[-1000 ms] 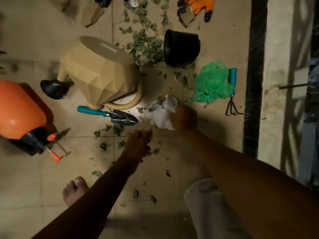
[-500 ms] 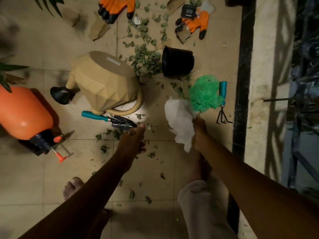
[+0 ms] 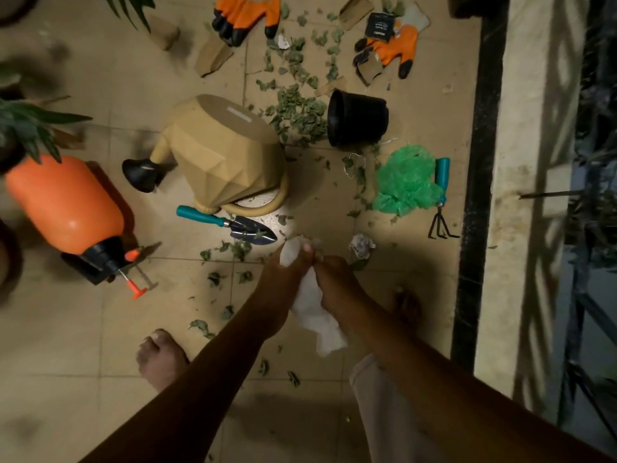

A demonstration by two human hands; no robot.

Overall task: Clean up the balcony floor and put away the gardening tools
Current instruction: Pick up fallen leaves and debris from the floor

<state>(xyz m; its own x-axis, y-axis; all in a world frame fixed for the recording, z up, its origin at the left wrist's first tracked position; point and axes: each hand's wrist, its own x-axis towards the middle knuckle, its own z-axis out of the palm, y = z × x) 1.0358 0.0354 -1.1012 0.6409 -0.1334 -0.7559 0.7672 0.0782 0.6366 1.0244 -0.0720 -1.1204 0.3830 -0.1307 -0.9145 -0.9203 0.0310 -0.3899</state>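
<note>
Both hands hold a white plastic bag [image 3: 315,309] above the tiled floor. My left hand [image 3: 283,272] grips its top edge and my right hand [image 3: 334,279] grips the edge beside it, while the bag hangs down between my forearms. Dry green leaves [image 3: 297,115] lie scattered across the tiles, thickest beside a tipped black pot [image 3: 357,118]. A teal-handled trowel [image 3: 230,225] lies just left of my hands. A teal-handled hand rake [image 3: 440,202] lies to the right, next to a crumpled green bag [image 3: 405,182].
A tan watering can [image 3: 220,155] lies on its side. An orange pressure sprayer [image 3: 66,208] lies at left. Two orange gloves [image 3: 247,15] [image 3: 390,45] and cardboard scraps lie at the top. A crumpled paper ball [image 3: 362,245] sits near my right hand. A black ledge [image 3: 480,162] borders the right. My bare foot [image 3: 160,355] stands below.
My right hand lifted the white bag off the floor and drew it toward me. My left hand came across and took hold of its top edge. The view shifted back.
</note>
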